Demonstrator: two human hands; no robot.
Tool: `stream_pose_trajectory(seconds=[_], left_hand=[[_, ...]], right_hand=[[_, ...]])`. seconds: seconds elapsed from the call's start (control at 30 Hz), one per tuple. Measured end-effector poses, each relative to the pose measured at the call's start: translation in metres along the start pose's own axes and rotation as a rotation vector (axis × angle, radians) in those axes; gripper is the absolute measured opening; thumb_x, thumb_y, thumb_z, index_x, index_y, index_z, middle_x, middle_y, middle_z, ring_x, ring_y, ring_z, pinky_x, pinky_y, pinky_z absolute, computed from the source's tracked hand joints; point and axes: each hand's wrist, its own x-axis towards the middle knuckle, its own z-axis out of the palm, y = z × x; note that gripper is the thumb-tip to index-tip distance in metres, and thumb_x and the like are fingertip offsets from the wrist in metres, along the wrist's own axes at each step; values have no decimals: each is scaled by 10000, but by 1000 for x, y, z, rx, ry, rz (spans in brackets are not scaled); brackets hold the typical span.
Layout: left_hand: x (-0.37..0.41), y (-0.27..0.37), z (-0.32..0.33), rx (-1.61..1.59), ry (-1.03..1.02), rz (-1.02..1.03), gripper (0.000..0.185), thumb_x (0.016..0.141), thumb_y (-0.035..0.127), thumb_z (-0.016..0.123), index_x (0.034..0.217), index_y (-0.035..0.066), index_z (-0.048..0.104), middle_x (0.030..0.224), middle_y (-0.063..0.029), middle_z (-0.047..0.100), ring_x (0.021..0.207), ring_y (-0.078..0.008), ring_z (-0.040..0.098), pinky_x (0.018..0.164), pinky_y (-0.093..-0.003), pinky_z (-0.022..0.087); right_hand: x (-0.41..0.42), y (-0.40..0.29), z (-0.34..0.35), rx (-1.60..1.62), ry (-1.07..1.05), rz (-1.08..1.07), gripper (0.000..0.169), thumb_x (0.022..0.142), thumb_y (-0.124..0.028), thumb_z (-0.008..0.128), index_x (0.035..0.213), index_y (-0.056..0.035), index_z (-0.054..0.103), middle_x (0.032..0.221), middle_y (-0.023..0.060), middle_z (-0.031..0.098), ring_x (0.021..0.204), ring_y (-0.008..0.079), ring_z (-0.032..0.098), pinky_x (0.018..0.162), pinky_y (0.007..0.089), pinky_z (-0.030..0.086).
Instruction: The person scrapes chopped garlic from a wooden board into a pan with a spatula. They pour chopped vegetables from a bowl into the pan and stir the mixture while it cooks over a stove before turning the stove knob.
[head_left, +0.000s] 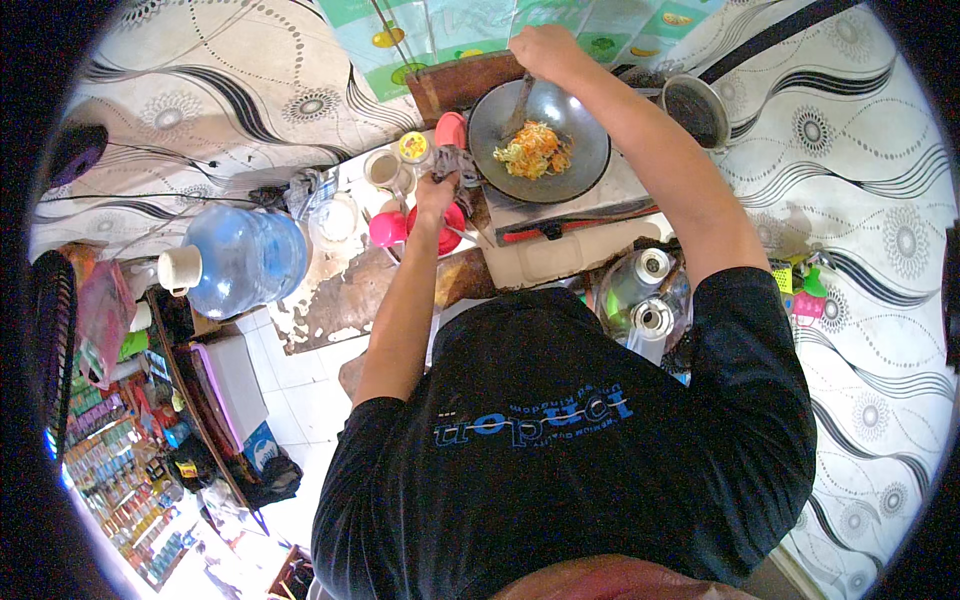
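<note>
A dark wok (585, 154) sits on the stove, with shredded orange and pale vegetables (534, 151) heaped in its middle. My right hand (546, 54), above the wok's far rim, grips the handle of a wooden spatula (517, 116) whose blade touches the food's left side. At the wok's left, my left hand (437, 191) holds a crumpled grey cloth (456, 163) against or very near the rim; exact contact is hidden. A red bowl (450, 232) with a utensil in it lies just below my left hand, beside a pink cup (388, 229).
Jars (382, 169), a yellow-lidded container (414, 146) and a clear plastic container (334, 221) stand left of the stove (525, 211). A large water bottle (247, 259) lies further left. A dark-filled saucepan (694, 112) is beyond my right forearm; glass lids (645, 296) are near my body.
</note>
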Motion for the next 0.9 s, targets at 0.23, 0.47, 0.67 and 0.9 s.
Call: stream_pose_trajectory(seconds=[0.23,0.47,0.67,0.9], left_hand=[[3,-2,6,25,1,38,414,774,215,725,1119,-4,657,1035,-143,707,947,-240,671,868,-344,492],[1,-3,-4,26,6,3,419,779,222,723,1112,-22,652,1027,-150,705,940,-241,670,863,-344,492],[-5,12,3,65,-23,22,417,787,222,721,1119,-19,651,1037,-149,704,944,-242,670,859,-343,493],[-1,2,1,48,-11,28,415,793,238,720,1114,-16,653,1056,-156,700,961,-249,668,866,-347,490]], right_hand=[[9,30,-10,-20,300,-68,138,769,-155,557,740,-84,672,787,130,669,724,292,665,598,438,499],[-6,-10,3,31,153,-268,188,828,-209,525,830,-74,655,872,133,664,779,311,682,636,463,556],[18,-3,-14,46,354,-315,164,794,-193,558,798,-77,674,844,141,674,753,316,691,615,444,566],[-6,-36,7,17,115,-352,119,764,-149,566,673,-87,611,689,128,620,633,314,630,539,414,497]])
